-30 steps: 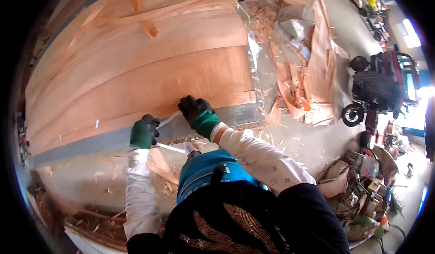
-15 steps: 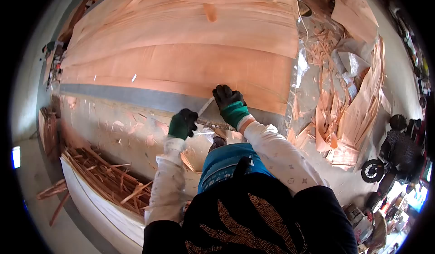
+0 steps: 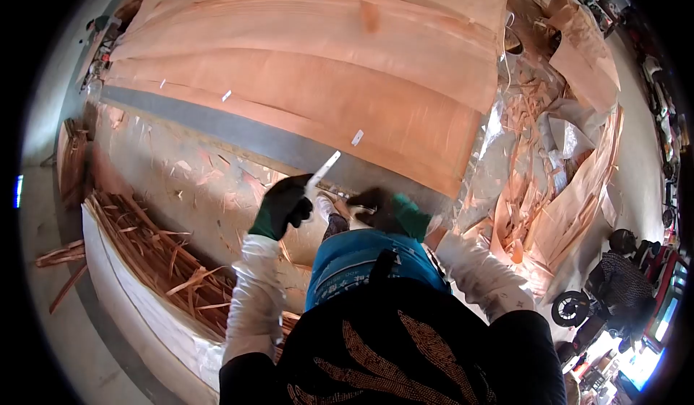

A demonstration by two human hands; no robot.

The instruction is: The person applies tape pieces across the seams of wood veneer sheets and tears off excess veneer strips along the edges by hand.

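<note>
My left hand (image 3: 283, 206), in a black and green glove, is closed on a strip of white tape (image 3: 324, 171) that sticks up over the table's front edge. My right hand (image 3: 390, 213), gloved alike, is smeared by motion in front of my blue apron (image 3: 369, 260); its fingers cannot be made out. Beyond both hands lies a broad orange-brown wood veneer sheet (image 3: 303, 97) with overlapping, wavy layers. Along its near side sits a short white tape piece (image 3: 357, 137), with two more farther left, one of them a tape piece (image 3: 226, 95).
A grey strip of tabletop (image 3: 217, 123) borders the veneer. At lower left, a white-sided container (image 3: 137, 282) holds brown veneer scraps. Torn veneer sheets (image 3: 571, 195) and shreds cover the floor at right, with a wheeled vehicle (image 3: 571, 309) beyond.
My right hand has left the veneer's near edge and drawn back towards my body, revealing a white tape piece there. The tape strip in my left hand now points up. The view has shifted slightly.
</note>
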